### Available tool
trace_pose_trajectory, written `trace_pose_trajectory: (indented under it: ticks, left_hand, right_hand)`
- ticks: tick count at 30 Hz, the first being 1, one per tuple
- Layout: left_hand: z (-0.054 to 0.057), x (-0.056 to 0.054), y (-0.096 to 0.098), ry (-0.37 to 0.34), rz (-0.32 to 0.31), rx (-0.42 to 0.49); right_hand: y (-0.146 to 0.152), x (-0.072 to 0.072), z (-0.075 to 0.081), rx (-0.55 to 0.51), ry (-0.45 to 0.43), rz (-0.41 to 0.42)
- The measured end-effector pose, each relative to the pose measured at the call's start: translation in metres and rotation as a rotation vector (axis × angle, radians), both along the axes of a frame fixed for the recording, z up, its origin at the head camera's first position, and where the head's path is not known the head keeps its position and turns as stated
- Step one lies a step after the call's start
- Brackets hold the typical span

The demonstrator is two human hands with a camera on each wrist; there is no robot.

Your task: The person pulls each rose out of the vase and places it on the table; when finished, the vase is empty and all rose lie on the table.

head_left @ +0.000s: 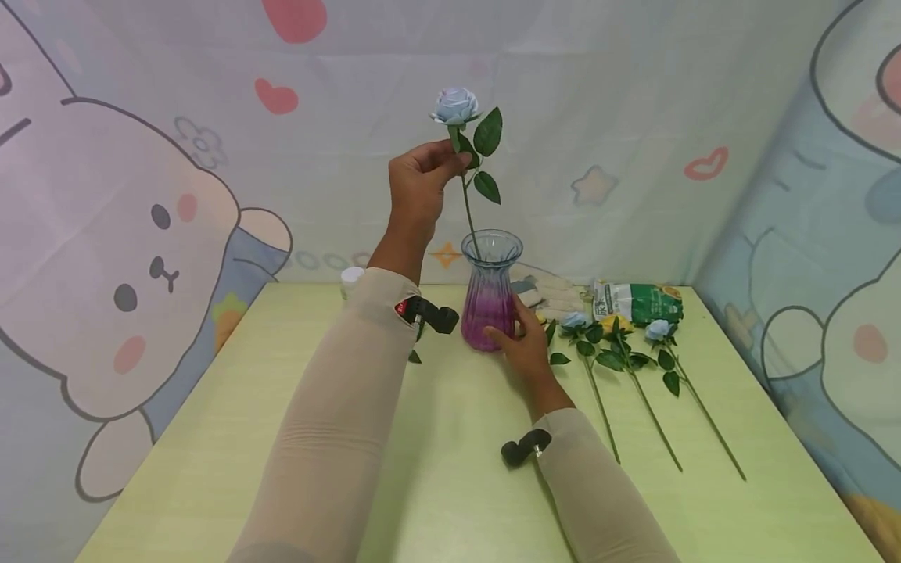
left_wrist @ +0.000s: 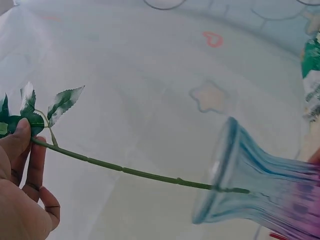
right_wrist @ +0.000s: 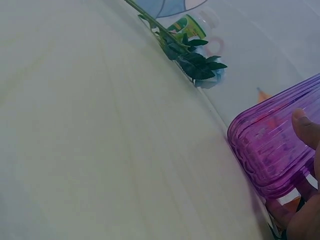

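A light blue artificial rose (head_left: pixel 455 105) with green leaves is held upright over a ribbed glass vase (head_left: pixel 487 305), blue at the top and purple below. My left hand (head_left: pixel 420 184) pinches its stem just under the bloom, by the leaves. In the left wrist view the stem (left_wrist: pixel 135 172) runs into the vase's flared mouth (left_wrist: pixel 215 190), its lower end inside the neck. The right hand (head_left: pixel 528 352) grips the purple lower part from the right, thumb in front. The right wrist view shows the thumb (right_wrist: pixel 305 127) against the glass and other fingers near the base.
Several roses, blue (head_left: pixel 659 330) and yellow (head_left: pixel 614 323), lie on the table at the right. Behind them are a green and white packet (head_left: pixel 655 303) and pale gloves (head_left: pixel 556 293). Left of the vase are a white-capped bottle (head_left: pixel 352 275) and another blue rose (right_wrist: pixel 202 67).
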State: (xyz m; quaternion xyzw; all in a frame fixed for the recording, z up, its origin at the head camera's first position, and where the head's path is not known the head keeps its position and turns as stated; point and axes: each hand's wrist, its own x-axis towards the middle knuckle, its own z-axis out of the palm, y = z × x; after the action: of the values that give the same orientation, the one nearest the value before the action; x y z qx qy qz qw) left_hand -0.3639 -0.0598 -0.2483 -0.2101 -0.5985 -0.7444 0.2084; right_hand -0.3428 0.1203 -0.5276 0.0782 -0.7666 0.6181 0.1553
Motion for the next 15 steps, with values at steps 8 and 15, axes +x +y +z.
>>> trace_pose_trajectory:
  ticks: [8,15]
  left_hand:
    - [0.028,0.013,-0.011,0.082,0.0,0.092]
    - [0.033,0.021,-0.018,0.093,-0.007,0.083]
  right_hand:
    - [0.0,0.0,0.002,0.013,0.007,-0.002]
    - [0.001,-0.001,0.001,-0.009,0.016,0.008]
